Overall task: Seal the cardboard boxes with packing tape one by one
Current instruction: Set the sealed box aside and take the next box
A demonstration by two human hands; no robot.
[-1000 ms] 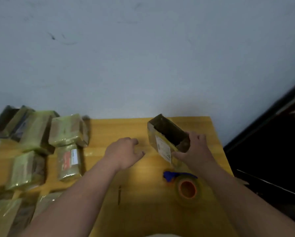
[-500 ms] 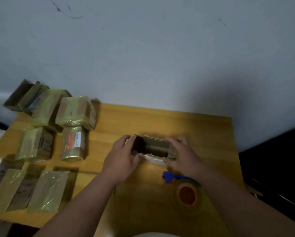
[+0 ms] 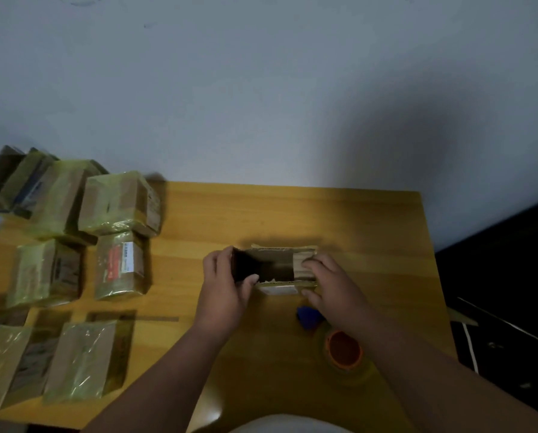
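Note:
A small open cardboard box [image 3: 275, 264] stands on the wooden table [image 3: 339, 220], its top open and dark inside. My left hand [image 3: 227, 281] grips its left end flap, thumb on the inner side. My right hand [image 3: 330, 284] holds the right end, fingers laid over the folded-in right flap. A roll of yellowish packing tape [image 3: 344, 351] with an orange core lies flat just behind my right wrist, near the table's front. A blue object [image 3: 306, 317] shows beside it, partly hidden by my right hand.
Several boxes wrapped in yellowish tape [image 3: 119, 203] crowd the table's left side, from the wall to the front edge. A labelled one [image 3: 121, 265] stands closest to my left hand. A dark floor area [image 3: 505, 276] lies beyond the table's right edge. A grey wall rises behind.
The box, tilted in my right hand a second ago, now stands on the table with both hands on its ends. The right flap has folded inward.

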